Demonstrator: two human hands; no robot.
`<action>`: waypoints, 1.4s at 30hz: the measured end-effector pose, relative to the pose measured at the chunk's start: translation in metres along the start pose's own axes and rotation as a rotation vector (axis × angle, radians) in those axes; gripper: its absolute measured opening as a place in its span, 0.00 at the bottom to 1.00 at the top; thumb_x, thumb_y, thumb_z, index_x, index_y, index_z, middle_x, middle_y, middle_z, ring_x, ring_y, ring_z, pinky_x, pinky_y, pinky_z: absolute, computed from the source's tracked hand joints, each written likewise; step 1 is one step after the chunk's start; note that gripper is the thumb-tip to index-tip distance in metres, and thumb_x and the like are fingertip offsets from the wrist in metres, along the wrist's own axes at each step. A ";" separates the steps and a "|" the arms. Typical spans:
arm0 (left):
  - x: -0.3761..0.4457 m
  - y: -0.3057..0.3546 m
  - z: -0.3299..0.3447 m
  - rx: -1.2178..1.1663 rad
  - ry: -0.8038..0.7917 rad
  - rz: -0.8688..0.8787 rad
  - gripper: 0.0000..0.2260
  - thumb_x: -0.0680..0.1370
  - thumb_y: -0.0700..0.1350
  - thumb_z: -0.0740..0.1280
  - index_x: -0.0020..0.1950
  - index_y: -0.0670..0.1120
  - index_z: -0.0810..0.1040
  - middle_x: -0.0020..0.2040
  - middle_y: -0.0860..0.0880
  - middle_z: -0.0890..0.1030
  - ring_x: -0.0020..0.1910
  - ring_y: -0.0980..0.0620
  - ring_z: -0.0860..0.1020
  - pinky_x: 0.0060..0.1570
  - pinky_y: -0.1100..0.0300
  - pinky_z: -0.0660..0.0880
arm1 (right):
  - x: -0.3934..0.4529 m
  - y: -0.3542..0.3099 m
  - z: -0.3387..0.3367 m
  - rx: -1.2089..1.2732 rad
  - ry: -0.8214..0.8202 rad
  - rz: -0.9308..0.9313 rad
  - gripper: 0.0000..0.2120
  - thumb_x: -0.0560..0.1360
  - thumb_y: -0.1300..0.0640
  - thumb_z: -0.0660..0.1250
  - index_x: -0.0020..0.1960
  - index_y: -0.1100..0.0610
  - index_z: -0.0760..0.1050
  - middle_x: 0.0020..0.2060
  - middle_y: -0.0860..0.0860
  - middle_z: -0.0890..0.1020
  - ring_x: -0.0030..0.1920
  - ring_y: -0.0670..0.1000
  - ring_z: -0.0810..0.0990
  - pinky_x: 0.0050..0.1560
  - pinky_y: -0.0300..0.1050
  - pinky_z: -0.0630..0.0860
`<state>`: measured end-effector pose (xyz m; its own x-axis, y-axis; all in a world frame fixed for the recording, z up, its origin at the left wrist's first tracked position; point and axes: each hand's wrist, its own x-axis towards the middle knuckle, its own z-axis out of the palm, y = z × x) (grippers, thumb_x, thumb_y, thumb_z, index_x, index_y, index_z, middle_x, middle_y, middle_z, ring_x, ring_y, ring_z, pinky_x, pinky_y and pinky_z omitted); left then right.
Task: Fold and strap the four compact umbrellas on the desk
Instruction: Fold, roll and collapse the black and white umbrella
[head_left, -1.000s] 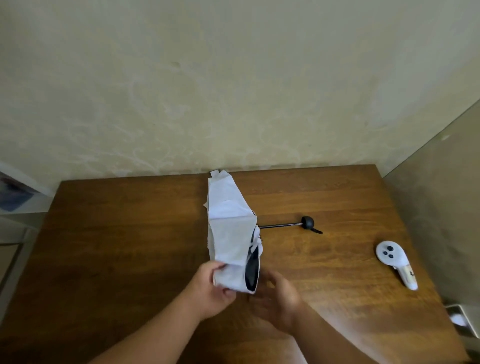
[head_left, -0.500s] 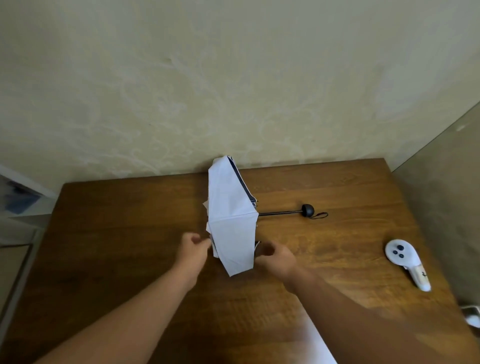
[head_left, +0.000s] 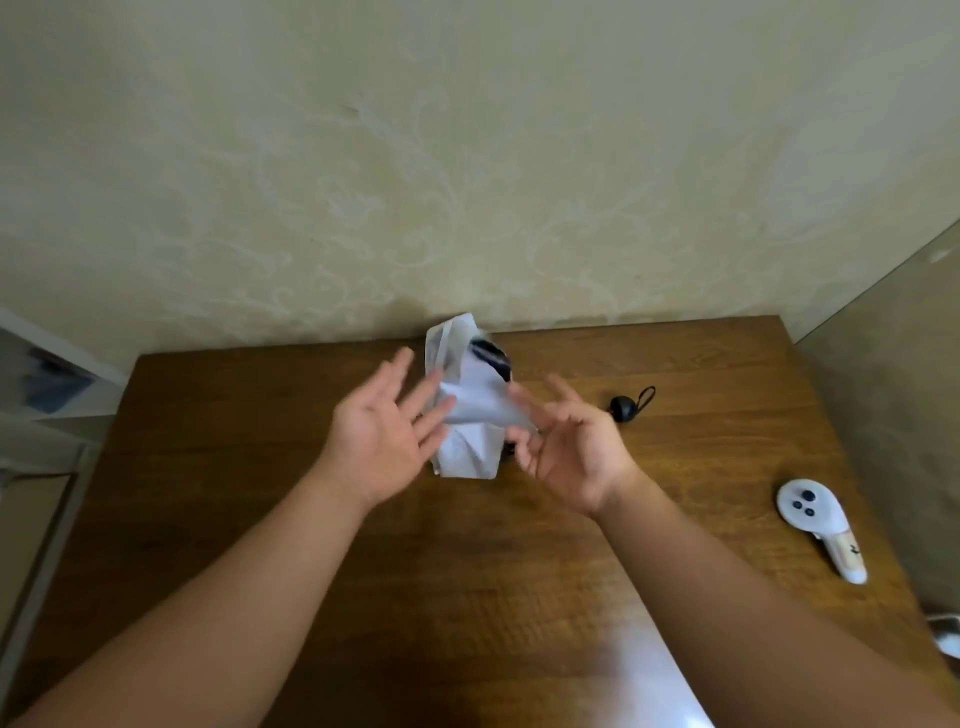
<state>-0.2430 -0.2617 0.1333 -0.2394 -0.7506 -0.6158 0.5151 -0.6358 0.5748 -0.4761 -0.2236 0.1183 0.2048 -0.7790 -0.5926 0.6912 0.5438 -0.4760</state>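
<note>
Pale yellow wallpaper (head_left: 467, 156) with a faint scroll pattern rises behind a brown wooden desk (head_left: 467, 597), where a white compact umbrella (head_left: 475, 415) lies crumpled near the far edge, a dark lining showing at its upper folds. Both of the person's forearms reach in from the bottom of the head view. The left hand (head_left: 379, 436) is spread, palm facing the umbrella, its fingers straight and fanned just beside the left edge of the fabric — holding nothing. The right hand (head_left: 566, 447) hovers on the other side, palm turned inward, fingers loosely curved; motion blur at the fingertips makes it hard to say whether they brush the cloth, though they do not appear to grip it. Past the right hand, the umbrella's round black handle (head_left: 623, 409) rests on the wood with its wrist loop trailing toward the wall. Well apart, near the desk's right edge, lies a white handheld controller (head_left: 818, 525) — three dark buttons on its round head, its grip pointing toward the near corner
</note>
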 end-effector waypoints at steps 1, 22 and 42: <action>0.002 0.010 0.000 -0.077 0.023 0.069 0.22 0.82 0.58 0.63 0.77 0.62 0.72 0.72 0.50 0.78 0.68 0.43 0.75 0.73 0.44 0.63 | 0.002 -0.005 -0.001 0.081 0.052 -0.099 0.34 0.78 0.67 0.63 0.76 0.38 0.63 0.65 0.54 0.82 0.49 0.57 0.82 0.52 0.50 0.79; 0.001 -0.077 -0.008 0.947 0.333 0.073 0.31 0.80 0.43 0.73 0.77 0.56 0.60 0.70 0.56 0.72 0.64 0.53 0.73 0.64 0.52 0.75 | 0.007 0.061 -0.011 -0.832 0.201 -0.030 0.05 0.82 0.57 0.68 0.47 0.54 0.81 0.41 0.49 0.80 0.42 0.47 0.76 0.42 0.40 0.73; -0.033 -0.047 -0.013 0.384 0.436 -0.032 0.12 0.84 0.36 0.65 0.65 0.48 0.77 0.60 0.43 0.81 0.57 0.43 0.83 0.56 0.46 0.83 | -0.017 0.045 -0.008 -0.783 0.312 -0.164 0.13 0.76 0.72 0.66 0.53 0.55 0.79 0.51 0.56 0.84 0.44 0.52 0.81 0.42 0.44 0.78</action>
<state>-0.2488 -0.2054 0.1199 0.1535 -0.6384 -0.7542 0.1586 -0.7375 0.6565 -0.4537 -0.1835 0.1019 -0.1352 -0.8076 -0.5740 -0.0061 0.5800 -0.8146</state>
